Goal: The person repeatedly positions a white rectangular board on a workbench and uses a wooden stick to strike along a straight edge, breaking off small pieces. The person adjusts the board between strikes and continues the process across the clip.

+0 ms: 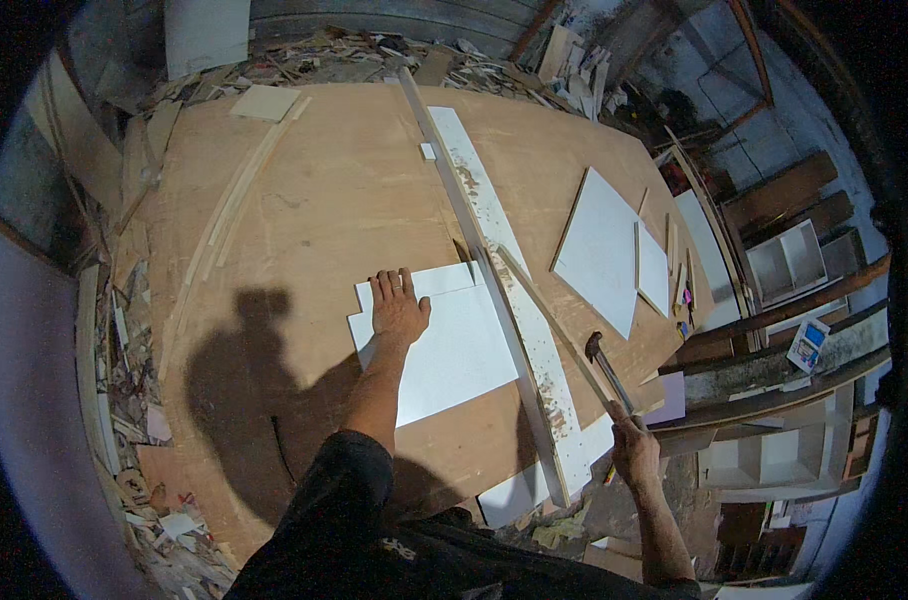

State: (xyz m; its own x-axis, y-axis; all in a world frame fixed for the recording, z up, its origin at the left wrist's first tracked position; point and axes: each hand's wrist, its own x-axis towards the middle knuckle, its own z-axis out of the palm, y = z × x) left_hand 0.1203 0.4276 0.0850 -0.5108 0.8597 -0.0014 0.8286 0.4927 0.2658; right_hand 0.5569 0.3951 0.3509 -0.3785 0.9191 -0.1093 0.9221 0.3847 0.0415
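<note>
My left hand (pixel 399 306) lies flat, fingers stretched, on a white panel (pixel 454 345) whose left edge is stepped. A narrower white piece (pixel 434 281) lies along that panel's far edge. My right hand (pixel 635 450) is closed round the handle of a hammer (pixel 609 371), whose dark claw head points away from me. A thin wooden strip (pixel 554 315) runs from the long board toward my right hand; whether the fingers also grip it is hidden. Against the panel's right edge stands a long narrow board (pixel 454 190), with a white, brown-stained strip (pixel 494 215) beside it.
The large brown wooden worktop (pixel 324 170) carries a white angled panel (pixel 599 250) at right and thin wood strips (pixel 244 185) at left. A small white block (pixel 427 151) lies near the long board. Wood scraps (pixel 344 55) are heaped around it. White cabinets (pixel 764 460) stand at right.
</note>
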